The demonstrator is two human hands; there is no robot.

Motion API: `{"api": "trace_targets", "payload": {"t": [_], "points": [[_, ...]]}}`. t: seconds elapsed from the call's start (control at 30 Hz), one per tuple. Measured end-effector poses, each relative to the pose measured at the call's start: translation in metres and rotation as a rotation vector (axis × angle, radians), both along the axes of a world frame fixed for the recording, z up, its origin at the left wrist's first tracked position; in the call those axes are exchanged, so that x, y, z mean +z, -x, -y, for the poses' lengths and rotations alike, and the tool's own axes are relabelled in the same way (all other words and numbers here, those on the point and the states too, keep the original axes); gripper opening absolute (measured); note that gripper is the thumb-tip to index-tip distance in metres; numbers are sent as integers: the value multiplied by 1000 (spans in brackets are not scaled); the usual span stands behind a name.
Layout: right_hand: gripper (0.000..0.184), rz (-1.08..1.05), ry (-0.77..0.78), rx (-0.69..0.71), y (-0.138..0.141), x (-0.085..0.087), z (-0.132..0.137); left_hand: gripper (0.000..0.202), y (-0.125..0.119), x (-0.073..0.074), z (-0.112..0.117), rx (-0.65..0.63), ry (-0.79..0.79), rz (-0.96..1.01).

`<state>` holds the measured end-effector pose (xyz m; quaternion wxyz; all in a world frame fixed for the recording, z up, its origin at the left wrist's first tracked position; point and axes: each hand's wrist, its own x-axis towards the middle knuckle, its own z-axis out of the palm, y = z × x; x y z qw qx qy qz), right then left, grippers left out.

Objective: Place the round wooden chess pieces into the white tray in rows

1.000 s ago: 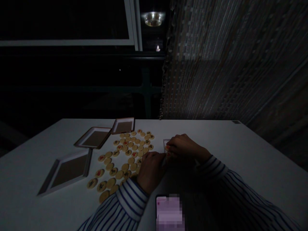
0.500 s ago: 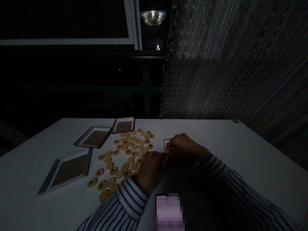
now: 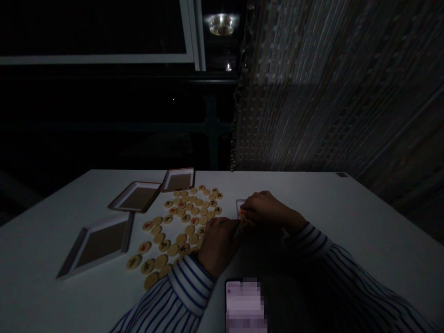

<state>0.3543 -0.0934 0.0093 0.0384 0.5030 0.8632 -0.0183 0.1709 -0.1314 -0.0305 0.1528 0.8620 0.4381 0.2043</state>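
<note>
Several round tan game discs (image 3: 183,217) with red or black marks lie spread on the white table (image 3: 347,222). My left hand (image 3: 218,243) rests knuckles up at the right edge of the discs, fingers curled. My right hand (image 3: 267,210) is just beyond it, fingers pinched on a disc with a red mark (image 3: 242,213) over a small clear tray (image 3: 240,204). The two hands nearly touch. What the left fingers hold is hidden in the dark.
Three shallow box trays lie at the left: a large one (image 3: 100,243) near me, a middle one (image 3: 136,197) and a small one (image 3: 178,180) farther back. A lit phone (image 3: 243,300) lies at the front edge. A bead curtain (image 3: 329,92) hangs behind the table.
Hardly anything: both hands stay together by the small tray, with only a slight shift of the fingers and of the view.
</note>
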Motion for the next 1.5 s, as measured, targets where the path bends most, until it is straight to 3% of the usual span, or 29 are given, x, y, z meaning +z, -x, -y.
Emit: {"api": "trace_targets", "payload": {"t": [1.13,1.5], "points": [[22,8,9,6,-1,-3,-1,30,-1,1,0,11,11,-3],[26,-15,-70,-23,-1,6,2,21,0,3,-1,16,-34,2]]}}
